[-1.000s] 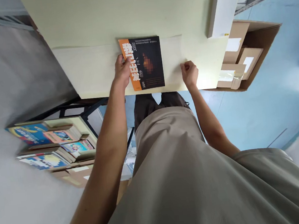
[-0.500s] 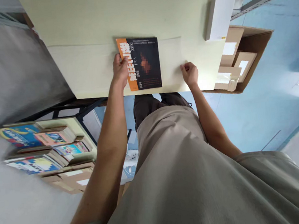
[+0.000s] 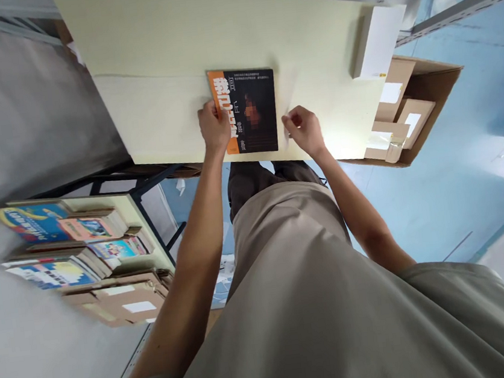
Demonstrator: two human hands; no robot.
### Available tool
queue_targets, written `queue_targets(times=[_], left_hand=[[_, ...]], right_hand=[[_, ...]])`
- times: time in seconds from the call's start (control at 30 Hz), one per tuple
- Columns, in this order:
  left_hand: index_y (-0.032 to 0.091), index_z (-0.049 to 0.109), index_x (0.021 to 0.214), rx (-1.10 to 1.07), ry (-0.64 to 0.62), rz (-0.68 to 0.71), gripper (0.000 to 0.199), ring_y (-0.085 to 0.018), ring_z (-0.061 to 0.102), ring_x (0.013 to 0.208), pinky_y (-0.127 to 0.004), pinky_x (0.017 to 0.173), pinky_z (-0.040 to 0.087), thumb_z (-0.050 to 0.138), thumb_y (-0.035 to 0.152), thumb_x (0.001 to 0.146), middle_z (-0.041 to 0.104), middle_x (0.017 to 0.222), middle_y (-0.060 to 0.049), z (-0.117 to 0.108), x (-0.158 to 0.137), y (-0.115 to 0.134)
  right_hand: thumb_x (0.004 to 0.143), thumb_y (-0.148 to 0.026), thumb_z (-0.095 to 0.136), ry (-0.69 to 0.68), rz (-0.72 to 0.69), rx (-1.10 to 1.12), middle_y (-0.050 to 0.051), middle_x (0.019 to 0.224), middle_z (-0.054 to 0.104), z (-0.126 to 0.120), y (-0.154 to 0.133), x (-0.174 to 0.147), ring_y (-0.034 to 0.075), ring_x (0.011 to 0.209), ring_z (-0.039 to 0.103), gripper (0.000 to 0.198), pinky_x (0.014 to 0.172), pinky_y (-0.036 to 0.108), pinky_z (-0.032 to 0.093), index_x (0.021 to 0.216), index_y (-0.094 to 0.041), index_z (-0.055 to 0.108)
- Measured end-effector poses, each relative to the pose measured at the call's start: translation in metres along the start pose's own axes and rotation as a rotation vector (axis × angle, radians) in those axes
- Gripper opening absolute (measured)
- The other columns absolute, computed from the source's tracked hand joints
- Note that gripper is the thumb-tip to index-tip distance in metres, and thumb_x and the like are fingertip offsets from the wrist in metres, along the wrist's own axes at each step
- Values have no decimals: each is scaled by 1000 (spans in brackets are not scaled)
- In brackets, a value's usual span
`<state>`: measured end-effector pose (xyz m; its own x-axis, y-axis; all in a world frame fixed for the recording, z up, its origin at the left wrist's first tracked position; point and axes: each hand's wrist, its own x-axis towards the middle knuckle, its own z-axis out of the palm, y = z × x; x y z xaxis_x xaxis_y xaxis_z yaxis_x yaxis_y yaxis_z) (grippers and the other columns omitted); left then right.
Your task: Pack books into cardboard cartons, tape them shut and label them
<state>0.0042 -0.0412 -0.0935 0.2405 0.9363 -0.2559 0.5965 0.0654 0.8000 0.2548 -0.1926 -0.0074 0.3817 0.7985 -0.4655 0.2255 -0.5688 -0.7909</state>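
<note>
At the book: left hand grips left edge; beside right edge, right hand pinches sheet.
Book probably light, firm; sheet probably limp; hold by edges.

Your tabletop is nice and bright, most of all near its right end. A soft shadow sits along the left side of the white box. Far to the right, the blue floor has a big shiny white spot. Your shirt looks huge and stretched, and things near the edges lean. Tiny letters on the book look fuzzy, blocky squares cover its middle, and the pale sheet by your right hand is smeary.
</note>
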Motion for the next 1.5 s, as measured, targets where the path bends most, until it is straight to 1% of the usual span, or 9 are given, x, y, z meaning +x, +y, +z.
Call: queue_targets(times=[0.13,0.27,0.43,0.6,0.77,0.87,1.03,1.17,1.5], left_hand=[[24,63,150,53,-99,-33,65,-38,55,166,-60,146,36,74,70,106,64,160,-20,8,-23,-7],[25,61,155,68,-111,-69,61,-38,37,179,-61,151,25,66,62,107,50,180,-19,15,-49,-6],[21,56,165,151,-63,-117,84,-46,28,182,-67,149,25,83,62,98,42,186,-26,22,-78,10],[26,57,165,173,-14,-81,75,-46,33,179,-69,147,29,80,63,104,46,184,-24,23,-87,27],[25,57,165,198,-36,-151,75,-47,35,178,-69,146,31,78,65,105,46,184,-25,21,-83,33],[23,55,168,212,-49,-170,80,-46,36,178,-68,147,30,79,66,105,45,186,-25,21,-81,34],[26,55,169,188,-16,-122,88,-45,36,178,-68,145,32,81,74,101,49,184,-25,20,-77,31],[25,57,169,132,-12,-109,95,-49,38,176,-72,140,38,82,81,97,52,180,-27,19,-74,33],[24,60,166,44,39,-72,105,-51,46,169,-69,141,36,79,94,89,57,175,-27,23,-76,34]], right_hand=[[110,-65,73,-149,-41,-36,3,86,74,45,-23,24,27,96,76,38,96,43,66,101,-28,69],[108,-45,77,-233,-17,-178,7,96,80,85,-31,49,32,108,77,20,108,51,64,98,-28,72],[109,-40,75,-283,43,-264,9,105,84,106,-27,63,34,116,79,18,114,52,63,96,-27,76],[115,-43,64,-320,-20,-251,8,117,87,93,-25,57,30,114,82,23,113,47,65,111,-27,81],[120,-60,51,14,-54,-323,16,150,76,57,-11,59,34,137,73,46,120,57,62,144,-27,72],[116,-68,55,50,68,-326,17,145,77,46,4,74,38,140,70,54,118,64,61,152,-28,65],[111,-65,65,68,186,-246,13,116,80,52,12,101,35,122,74,39,112,59,64,120,-27,72],[107,-63,69,78,176,-216,6,91,70,48,7,106,32,104,73,36,103,56,66,94,-30,63],[101,-69,72,94,144,-164,2,83,61,37,-5,100,28,92,66,48,95,53,66,83,-33,45]])
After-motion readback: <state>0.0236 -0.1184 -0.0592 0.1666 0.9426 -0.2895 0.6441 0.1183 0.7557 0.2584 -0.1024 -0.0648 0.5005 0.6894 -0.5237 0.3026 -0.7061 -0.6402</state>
